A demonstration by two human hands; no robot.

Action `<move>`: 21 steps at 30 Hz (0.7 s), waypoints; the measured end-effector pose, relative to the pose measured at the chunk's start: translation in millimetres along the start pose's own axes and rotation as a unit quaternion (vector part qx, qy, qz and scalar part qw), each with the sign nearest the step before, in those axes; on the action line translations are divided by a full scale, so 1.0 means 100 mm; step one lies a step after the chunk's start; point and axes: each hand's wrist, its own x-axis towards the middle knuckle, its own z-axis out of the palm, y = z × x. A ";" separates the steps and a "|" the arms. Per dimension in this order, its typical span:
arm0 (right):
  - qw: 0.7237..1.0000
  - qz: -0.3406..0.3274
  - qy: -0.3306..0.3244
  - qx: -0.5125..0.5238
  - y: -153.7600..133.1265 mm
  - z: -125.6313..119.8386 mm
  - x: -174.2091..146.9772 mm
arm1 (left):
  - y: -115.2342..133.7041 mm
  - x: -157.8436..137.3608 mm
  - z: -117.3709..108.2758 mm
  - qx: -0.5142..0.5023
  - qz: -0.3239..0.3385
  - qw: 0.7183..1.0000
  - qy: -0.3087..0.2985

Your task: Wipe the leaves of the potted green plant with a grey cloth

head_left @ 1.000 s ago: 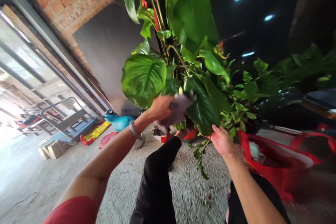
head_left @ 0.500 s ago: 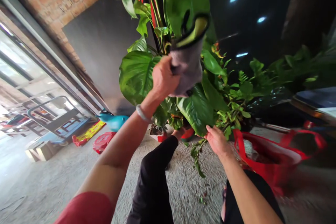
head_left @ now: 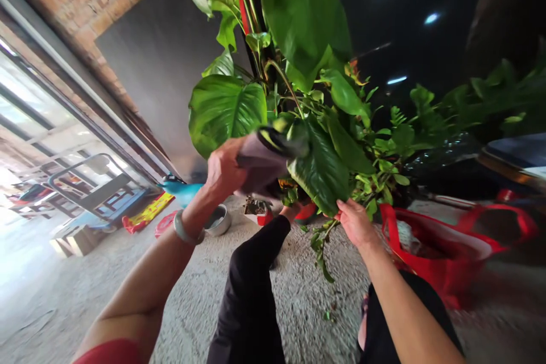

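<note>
My left hand [head_left: 226,169] is closed round a greyish-purple cloth [head_left: 262,164] with dark edging and a yellow-green inner side, blurred by motion. The cloth is in front of the lower part of a tall potted plant, close to a large drooping leaf [head_left: 322,165]. Pinched at its tip, that leaf is held by my right hand [head_left: 355,222], with thumb and fingers pressed together. Another broad leaf [head_left: 228,108] spreads above my left hand. Whether the cloth touches the drooping leaf, I cannot tell.
A red bag [head_left: 447,256] stands on the concrete floor at the right. On the left are a metal bowl [head_left: 218,220], a small planter [head_left: 256,209], a blue toy [head_left: 183,189], a wooden block [head_left: 74,240] and a platform trolley [head_left: 98,193]. My knee [head_left: 249,273] is in the middle.
My left hand has moved down and to the left with the cloth, swinging it from upright to sideways and uncovering the drooping leaf's upper part. My right hand keeps its hold on the leaf tip.
</note>
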 end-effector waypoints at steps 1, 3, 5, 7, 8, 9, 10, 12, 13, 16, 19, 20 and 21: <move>1.000 -0.001 -0.002 0.001 0.00 0.00 0.00 | -0.13 0.02 0.06 0.038 -0.039 0.997 0.056; 1.000 0.002 -0.003 -0.003 0.01 0.01 0.00 | -0.31 -0.04 0.26 0.105 -0.078 0.991 0.026; 1.000 0.003 0.003 -0.009 0.03 0.02 0.00 | -0.39 -0.23 0.49 0.140 -0.079 0.979 -0.129; 1.000 0.000 0.011 -0.015 0.05 0.02 0.01 | -0.38 -0.48 0.64 0.144 -0.058 0.947 -0.280; 1.000 -0.002 0.012 -0.016 0.05 0.01 0.01 | -0.35 -0.60 0.66 0.134 -0.042 0.929 -0.342; 1.000 -0.003 0.010 -0.017 0.06 0.00 0.02 | -0.31 -0.70 0.63 0.111 -0.021 0.915 -0.388; 1.000 -0.002 0.007 -0.017 0.05 -0.01 0.02 | -0.26 -0.77 0.55 0.076 0.002 0.905 -0.418; 1.000 0.005 0.006 -0.017 0.04 -0.02 0.02 | -0.13 -0.77 0.28 -0.010 0.052 0.907 -0.417; 1.000 0.009 0.008 -0.018 0.04 -0.03 0.02 | -0.05 -0.71 0.13 -0.055 0.073 0.925 -0.369; 1.000 0.010 0.015 -0.019 0.02 -0.02 0.01 | 0.19 -0.28 -0.22 -0.131 0.115 0.980 -0.095; 1.000 0.007 0.012 -0.018 0.01 0.00 0.00 | 0.39 0.26 -0.13 -0.109 0.102 0.970 0.191; 1.000 0.006 0.011 -0.019 0.02 0.01 0.00 | 0.44 0.38 -0.01 -0.094 0.086 0.965 0.230; 1.000 0.006 0.011 -0.021 0.02 0.00 0.00 | 0.48 0.46 0.13 -0.078 0.068 0.968 0.227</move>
